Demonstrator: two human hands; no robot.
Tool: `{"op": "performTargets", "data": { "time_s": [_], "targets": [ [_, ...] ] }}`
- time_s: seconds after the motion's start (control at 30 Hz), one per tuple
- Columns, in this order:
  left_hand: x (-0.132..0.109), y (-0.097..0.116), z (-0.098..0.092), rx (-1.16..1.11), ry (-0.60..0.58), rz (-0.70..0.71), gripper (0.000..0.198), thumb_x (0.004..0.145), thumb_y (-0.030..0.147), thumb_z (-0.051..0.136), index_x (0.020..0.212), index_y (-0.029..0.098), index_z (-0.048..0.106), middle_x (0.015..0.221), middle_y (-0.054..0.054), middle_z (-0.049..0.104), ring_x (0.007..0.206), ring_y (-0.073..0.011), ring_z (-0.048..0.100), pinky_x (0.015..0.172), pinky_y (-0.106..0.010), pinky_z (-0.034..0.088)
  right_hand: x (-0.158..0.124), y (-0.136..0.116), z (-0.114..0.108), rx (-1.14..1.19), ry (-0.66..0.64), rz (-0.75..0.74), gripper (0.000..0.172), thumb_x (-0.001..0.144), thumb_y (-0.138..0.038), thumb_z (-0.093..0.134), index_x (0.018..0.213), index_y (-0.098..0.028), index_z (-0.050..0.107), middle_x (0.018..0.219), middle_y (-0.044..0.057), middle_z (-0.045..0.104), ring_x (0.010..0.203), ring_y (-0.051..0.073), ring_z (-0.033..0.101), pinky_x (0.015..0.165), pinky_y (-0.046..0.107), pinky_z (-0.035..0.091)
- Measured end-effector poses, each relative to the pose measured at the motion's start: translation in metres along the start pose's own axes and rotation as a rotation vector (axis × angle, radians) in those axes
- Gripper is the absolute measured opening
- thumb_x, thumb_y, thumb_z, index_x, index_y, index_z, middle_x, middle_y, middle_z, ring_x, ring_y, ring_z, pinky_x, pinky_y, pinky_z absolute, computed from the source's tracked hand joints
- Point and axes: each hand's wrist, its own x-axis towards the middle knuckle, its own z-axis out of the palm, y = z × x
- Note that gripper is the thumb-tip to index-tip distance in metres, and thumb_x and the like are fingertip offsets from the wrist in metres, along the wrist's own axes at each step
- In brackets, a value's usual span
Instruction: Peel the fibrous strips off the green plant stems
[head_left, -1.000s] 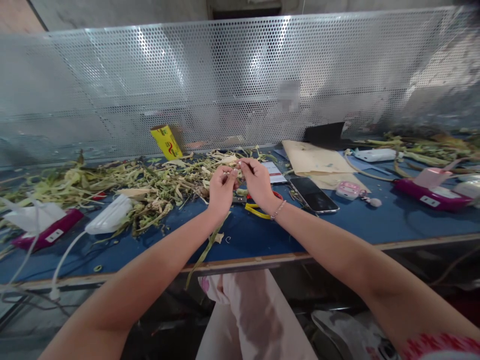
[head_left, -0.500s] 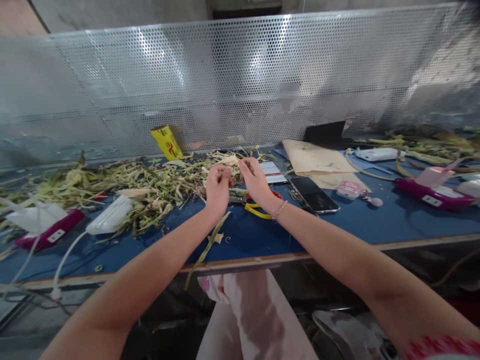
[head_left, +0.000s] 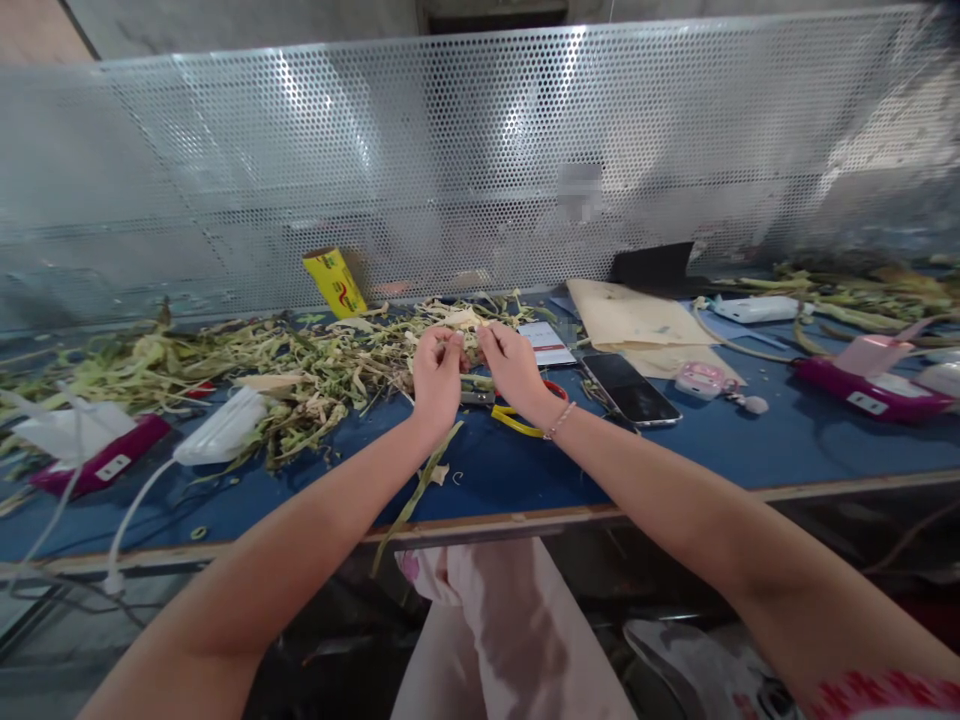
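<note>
My left hand (head_left: 437,378) and my right hand (head_left: 513,366) are close together over the near edge of a heap of dry green plant scraps (head_left: 341,365). Fingers and thumb are pinched on each hand, and what they hold is too small to make out. Below and between them lie pliers with yellow and red handles (head_left: 517,424), partly hidden by my right hand. A long green leaf strip (head_left: 420,490) hangs over the table's front edge, beside a small pale scrap (head_left: 439,474).
Right of my hands are a black phone (head_left: 632,389), a pink case (head_left: 702,380), brown paper (head_left: 637,315) and a magenta power strip (head_left: 870,390). Left are a white adapter (head_left: 223,428) and another magenta strip (head_left: 101,462). A perforated metal panel (head_left: 465,150) stands behind.
My right fingertips have dropped slightly, and both hands remain close together. The view has shifted a little.
</note>
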Motion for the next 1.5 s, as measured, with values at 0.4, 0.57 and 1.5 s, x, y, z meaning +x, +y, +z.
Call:
{"op": "performTargets", "data": {
  "time_s": [0.4,0.57,1.5],
  "targets": [
    [0.002,0.011,-0.004,0.08,0.001,0.066,0.023,0.081,0.041,0.046,0.074,0.02,0.041,0.049,0.006,0.039,0.046,-0.0084,0.039,0.048,-0.022,0.033,0.002,0.005,0.001,0.055,-0.042,0.046,0.034,0.085,-0.039,0.036,0.057,-0.02,0.04,0.052,-0.003,0.043,0.052,0.01,0.041,0.053,0.025,0.03],
    [-0.003,0.015,-0.003,0.17,-0.073,0.125,0.021,0.083,0.036,0.044,0.07,0.02,0.04,0.052,0.004,0.041,0.048,-0.0094,0.04,0.051,-0.024,0.033,0.005,0.008,0.002,0.155,-0.028,0.068,0.038,0.085,-0.046,0.033,0.059,-0.02,0.039,0.051,-0.004,0.039,0.05,0.01,0.037,0.05,0.025,0.028],
    [-0.006,0.015,0.003,0.017,-0.168,0.042,0.024,0.081,0.038,0.049,0.069,0.02,0.037,0.05,0.006,0.038,0.045,-0.0078,0.037,0.048,-0.022,0.031,0.006,0.004,-0.003,0.294,0.098,0.116,0.02,0.079,-0.035,0.046,0.071,-0.019,0.055,0.055,-0.004,0.043,0.048,0.008,0.037,0.046,0.023,0.031]
  ]
}}
